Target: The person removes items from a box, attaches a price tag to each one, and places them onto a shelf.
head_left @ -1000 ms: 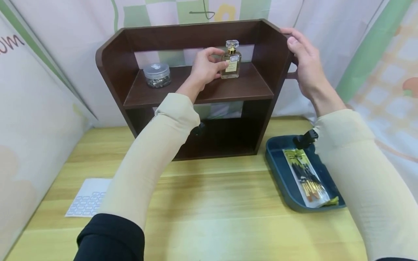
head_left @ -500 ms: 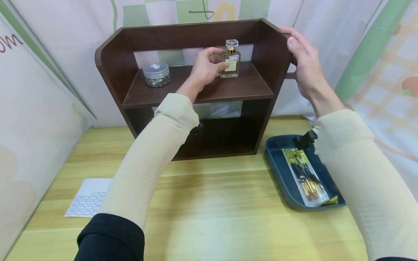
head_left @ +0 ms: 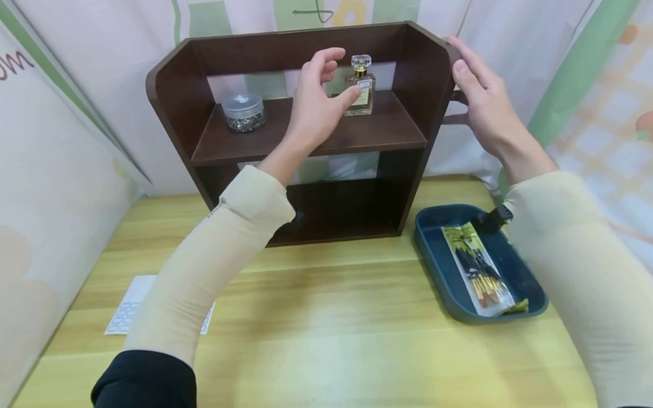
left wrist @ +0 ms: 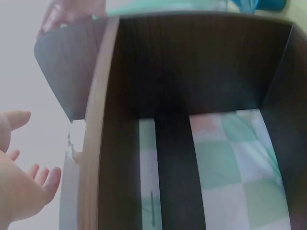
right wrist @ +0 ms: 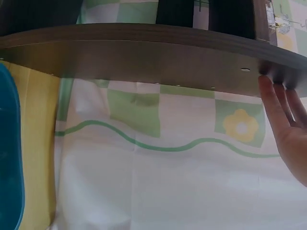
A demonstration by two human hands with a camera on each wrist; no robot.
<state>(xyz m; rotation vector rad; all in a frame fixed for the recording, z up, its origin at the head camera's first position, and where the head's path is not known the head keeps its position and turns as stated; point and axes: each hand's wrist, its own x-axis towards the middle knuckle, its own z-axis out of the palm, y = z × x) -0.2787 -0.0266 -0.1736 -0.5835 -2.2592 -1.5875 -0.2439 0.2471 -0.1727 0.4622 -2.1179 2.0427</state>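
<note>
On the upper shelf [head_left: 393,124] of the brown rack [head_left: 428,79], toward its right end, a perfume bottle [head_left: 365,101] stands upright, its long axis vertical and its small label facing the person. The left hand [head_left: 317,105] is the nearer one, just left of the bottle, with thumb and fingers spread apart and nothing held between them. From the head view the thumb overlaps the bottle's left part; whether it touches the glass I cannot tell. So the bottle lies immediately to the right of that loose grip. The right hand [head_left: 484,99] is on the other side of the rack's right panel, its fingertips resting on the outer face, with that panel between it and the bottle. Well to the left on the same shelf sits a lidded jar [head_left: 244,113]; a blue tray [head_left: 437,269] with packaged brushes [head_left: 476,272] lies lower right.
</note>
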